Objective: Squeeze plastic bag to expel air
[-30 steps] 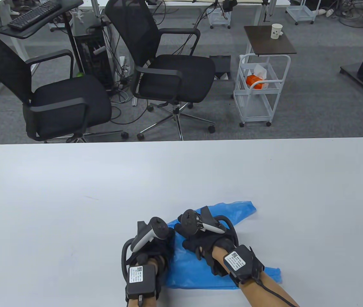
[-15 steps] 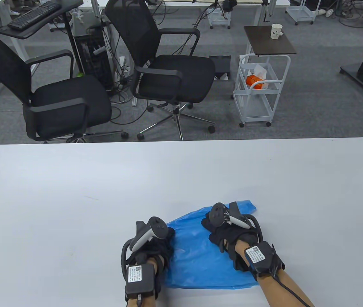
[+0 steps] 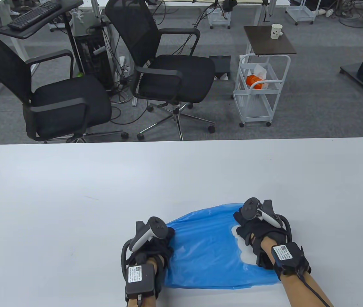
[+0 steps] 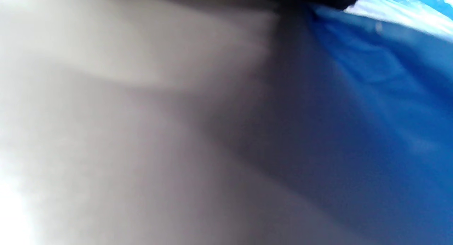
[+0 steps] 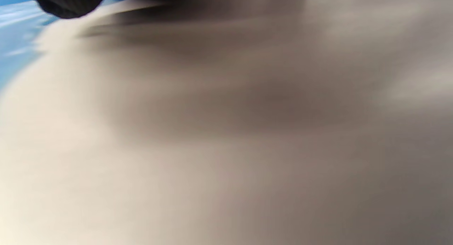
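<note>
A blue plastic bag [image 3: 205,252] lies flat on the white table [image 3: 104,192] near the front edge. My left hand [image 3: 156,243] rests on the bag's left edge, palm down. My right hand [image 3: 252,230] presses flat on the bag's right part, fingers toward the far right corner. The left wrist view shows blue bag film [image 4: 371,96] at the right and bare table at the left, blurred. The right wrist view shows a dark gloved fingertip [image 5: 67,3] at the top left, a strip of bag [image 5: 14,43] and blurred table.
Two black office chairs [image 3: 168,73] stand beyond the table's far edge. A white wheeled cart [image 3: 258,92] with an orange box and a small side table with a paper cup [image 3: 276,31] stand at the back right.
My right hand has slid to the right across the bag, from beside the left hand to the bag's right end, and the bag has spread flatter. The left hand has stayed put.
</note>
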Demonstrator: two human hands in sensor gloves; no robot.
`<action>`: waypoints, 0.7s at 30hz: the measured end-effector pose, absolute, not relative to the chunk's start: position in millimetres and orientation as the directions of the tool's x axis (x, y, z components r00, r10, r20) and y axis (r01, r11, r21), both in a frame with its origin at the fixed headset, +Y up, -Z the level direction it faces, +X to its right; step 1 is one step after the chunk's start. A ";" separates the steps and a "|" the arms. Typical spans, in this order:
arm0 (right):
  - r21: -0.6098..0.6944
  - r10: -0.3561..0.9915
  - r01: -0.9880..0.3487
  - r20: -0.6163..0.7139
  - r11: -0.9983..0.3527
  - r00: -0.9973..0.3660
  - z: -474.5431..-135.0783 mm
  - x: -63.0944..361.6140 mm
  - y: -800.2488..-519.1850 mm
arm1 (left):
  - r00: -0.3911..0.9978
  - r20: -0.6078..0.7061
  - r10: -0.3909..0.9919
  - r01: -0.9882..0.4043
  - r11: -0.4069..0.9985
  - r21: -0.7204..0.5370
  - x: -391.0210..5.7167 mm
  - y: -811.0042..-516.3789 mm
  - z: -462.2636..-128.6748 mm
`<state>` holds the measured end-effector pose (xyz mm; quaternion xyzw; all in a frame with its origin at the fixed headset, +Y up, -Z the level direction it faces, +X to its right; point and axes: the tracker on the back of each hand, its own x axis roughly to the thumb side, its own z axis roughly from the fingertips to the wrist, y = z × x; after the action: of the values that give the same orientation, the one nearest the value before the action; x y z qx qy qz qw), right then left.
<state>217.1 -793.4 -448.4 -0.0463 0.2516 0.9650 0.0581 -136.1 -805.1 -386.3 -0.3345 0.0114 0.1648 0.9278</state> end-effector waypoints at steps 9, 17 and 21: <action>0.447 0.062 -0.135 -0.173 -0.884 -0.983 -447.5 230.3 -794.4 | 0.946 -0.131 0.295 -0.311 0.723 -0.617 -136.7 -805.0 -386.5; 0.428 0.120 -0.178 -0.159 -0.886 -0.980 -437.5 234.2 -797.3 | 0.975 -0.077 0.209 -0.212 0.766 -0.607 -132.5 -794.1 -389.8; 0.323 0.183 -0.217 -0.132 -0.921 -0.974 -420.8 244.7 -776.8 | 0.969 -0.055 0.242 -0.238 0.840 -0.488 -125.5 -763.6 -386.6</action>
<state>244.7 -776.8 -420.8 -0.0498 0.1701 0.9789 0.1020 -125.5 -763.6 -386.6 -0.2541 -0.0047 0.1251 0.9590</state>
